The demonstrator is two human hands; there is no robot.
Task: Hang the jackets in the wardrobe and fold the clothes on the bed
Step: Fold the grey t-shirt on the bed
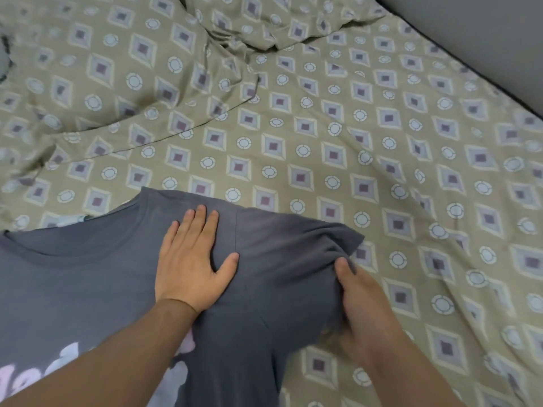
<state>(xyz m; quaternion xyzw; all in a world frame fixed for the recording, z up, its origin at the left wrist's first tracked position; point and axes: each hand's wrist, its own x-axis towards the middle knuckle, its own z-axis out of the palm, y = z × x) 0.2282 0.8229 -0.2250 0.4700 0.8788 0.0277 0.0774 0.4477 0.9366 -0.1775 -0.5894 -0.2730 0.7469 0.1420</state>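
**Shirt flat on the bed, sleeve in hand**

A grey T-shirt [88,274] lies face up in the lower left of the frame, on the patterned sheet [323,142]. The left hand [191,265] lies flat on its shoulder at lower centre, fingers straight and thumb spread. The right hand [361,306], lower right of centre, pinches the edge of the sleeve [293,245], thumb on top of the bunched cloth. A pillow [117,69] sits at upper left.

Open sheet ahead and right
I see flat bedsheet [367,160] free beyond the T-shirt [279,259]; rumpled bedding [141,77] heaps up far left, and a grey surface [470,30] bounds the far right.
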